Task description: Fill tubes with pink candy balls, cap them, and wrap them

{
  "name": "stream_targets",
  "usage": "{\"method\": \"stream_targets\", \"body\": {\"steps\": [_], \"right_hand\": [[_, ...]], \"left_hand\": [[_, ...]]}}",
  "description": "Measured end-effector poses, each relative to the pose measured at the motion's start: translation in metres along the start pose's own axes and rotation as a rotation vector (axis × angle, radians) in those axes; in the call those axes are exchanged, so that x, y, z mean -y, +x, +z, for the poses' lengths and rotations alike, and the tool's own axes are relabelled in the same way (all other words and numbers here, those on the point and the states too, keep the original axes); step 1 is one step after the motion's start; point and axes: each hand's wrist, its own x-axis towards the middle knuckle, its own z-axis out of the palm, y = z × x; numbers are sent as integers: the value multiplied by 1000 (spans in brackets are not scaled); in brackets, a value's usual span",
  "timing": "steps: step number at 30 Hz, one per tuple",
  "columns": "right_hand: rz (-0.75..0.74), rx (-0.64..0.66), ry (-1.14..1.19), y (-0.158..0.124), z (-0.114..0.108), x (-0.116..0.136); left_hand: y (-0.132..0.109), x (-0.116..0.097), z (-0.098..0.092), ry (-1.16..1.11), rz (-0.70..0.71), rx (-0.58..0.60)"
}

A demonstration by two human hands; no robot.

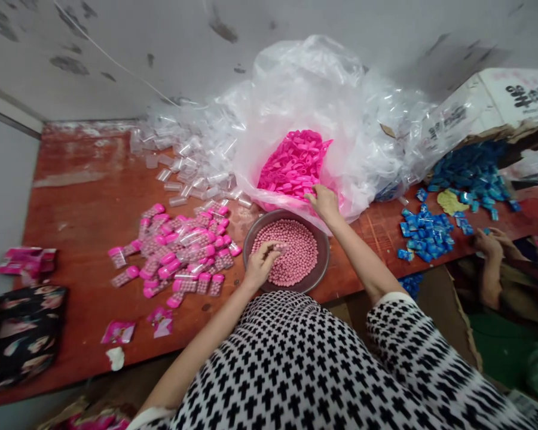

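My left hand is over a dark round bowl of small pink beads. Its fingers are closed around a small clear tube, partly covered by the fingertips. At the front of an open plastic bag, my right hand touches the edge of a heap of bright pink caps. The fingers there are bent together, and what they pinch is too small to make out. Left of the bowl lies a pile of bead-filled tubes with pink caps.
Empty clear tubes spread behind the pile. Pink packets and a floral bag lie at the left. Small blue packets and a white carton are at the right, near another person's hands.
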Motion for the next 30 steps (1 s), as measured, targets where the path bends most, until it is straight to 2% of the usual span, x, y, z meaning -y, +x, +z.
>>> {"method": "stream_targets", "body": {"steps": [2, 5, 7, 9, 12, 14, 17, 19, 23, 26, 30], "right_hand": [[36, 93, -122, 14, 3, 6], [40, 132, -169, 26, -2, 3], [24, 180, -59, 32, -12, -8], [41, 243, 168, 37, -25, -21], [88, 239, 349, 34, -39, -36], [62, 201, 367, 20, -40, -38], [-61, 133, 546, -18, -34, -25], [-213, 102, 649, -50, -28, -10], [-508, 97, 676, -101, -21, 18], [-613, 92, 631, -121, -17, 26], [-673, 73, 558, -134, -12, 24]], "left_hand": [[3, 0, -1, 4, -29, 1], [8, 3, -5, -24, -72, -69], [11, 6, -7, -54, -100, -100], [13, 9, -8, -107, -123, -112], [15, 10, -3, -218, -151, -96], [15, 8, 2, -272, -170, -75], [12, 2, 7, -263, -161, -83], [10, -3, 10, -204, -115, -86], [2, -10, 12, -129, -28, -59], [-5, -16, 12, -86, 2, -63], [-14, -21, 9, 16, 88, -97]]}}
